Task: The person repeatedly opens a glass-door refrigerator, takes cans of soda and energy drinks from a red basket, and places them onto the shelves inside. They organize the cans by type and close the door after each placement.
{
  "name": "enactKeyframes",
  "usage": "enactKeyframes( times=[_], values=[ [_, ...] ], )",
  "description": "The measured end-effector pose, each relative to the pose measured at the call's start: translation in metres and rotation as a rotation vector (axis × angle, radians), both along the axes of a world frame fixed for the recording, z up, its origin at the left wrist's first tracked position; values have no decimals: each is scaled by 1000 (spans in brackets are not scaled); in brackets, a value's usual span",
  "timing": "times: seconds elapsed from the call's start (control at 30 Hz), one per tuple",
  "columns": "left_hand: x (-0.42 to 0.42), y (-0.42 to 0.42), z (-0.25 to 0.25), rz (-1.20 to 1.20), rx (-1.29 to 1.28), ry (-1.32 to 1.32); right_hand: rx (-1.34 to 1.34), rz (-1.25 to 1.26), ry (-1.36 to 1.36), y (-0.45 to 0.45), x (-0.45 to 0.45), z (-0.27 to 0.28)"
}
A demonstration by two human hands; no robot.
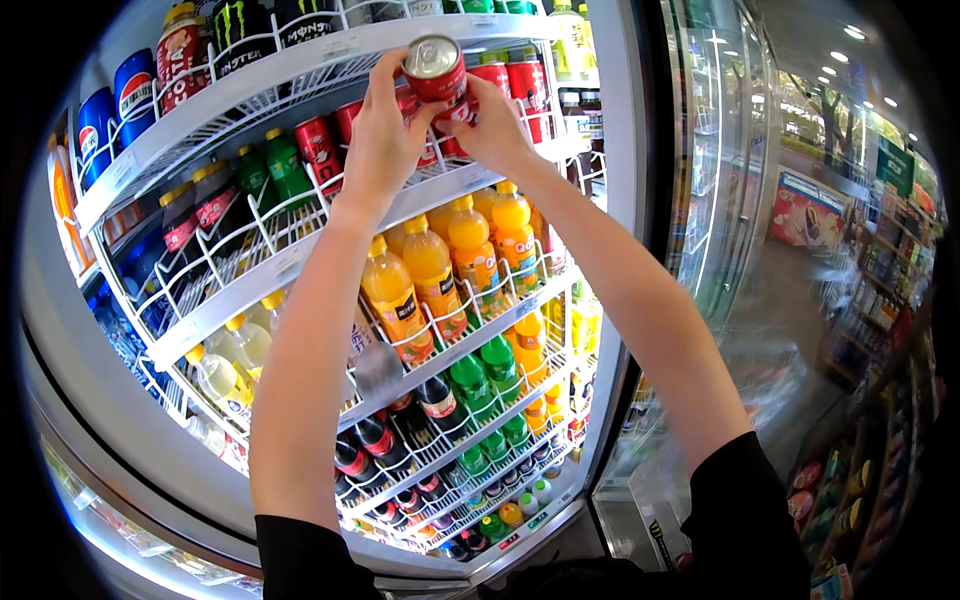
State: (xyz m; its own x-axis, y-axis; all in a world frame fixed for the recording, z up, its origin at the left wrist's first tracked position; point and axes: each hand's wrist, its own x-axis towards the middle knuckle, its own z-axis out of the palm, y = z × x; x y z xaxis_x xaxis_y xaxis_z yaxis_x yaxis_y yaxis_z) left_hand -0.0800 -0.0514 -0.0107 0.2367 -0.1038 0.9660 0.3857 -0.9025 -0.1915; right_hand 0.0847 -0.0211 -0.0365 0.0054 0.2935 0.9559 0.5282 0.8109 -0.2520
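A red drink can [436, 73] is held up at the front of the can shelf, its silver top tilted towards me. My left hand [386, 135] grips its left side, with the thumb across the lower part. On its right, my right hand [496, 124] also holds it, the fingers partly hidden behind the can. Just behind and beside my hands stand more red cans [526, 88] in the wire-fronted row. Another red can [318, 150] stands left of my left wrist, next to green bottles [286, 166].
White wire shelf fronts [274, 259] run across the lit drinks cooler. Dark energy-drink cans [241, 37] stand on the shelf above. Orange juice bottles [397, 296] fill the shelf below. To the right are the open glass door [701, 180] and stocked store shelves [877, 285].
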Motion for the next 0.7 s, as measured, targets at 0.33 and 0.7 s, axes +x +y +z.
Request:
enactKeyframes(
  times=[0.33,0.7],
  values=[
    [9,16,-3,135,72,-10,-35,-142,-97,10,-2,15],
    [6,34,16,209,-308,2,-215,-308,-199,4,-10,28]
  ],
)
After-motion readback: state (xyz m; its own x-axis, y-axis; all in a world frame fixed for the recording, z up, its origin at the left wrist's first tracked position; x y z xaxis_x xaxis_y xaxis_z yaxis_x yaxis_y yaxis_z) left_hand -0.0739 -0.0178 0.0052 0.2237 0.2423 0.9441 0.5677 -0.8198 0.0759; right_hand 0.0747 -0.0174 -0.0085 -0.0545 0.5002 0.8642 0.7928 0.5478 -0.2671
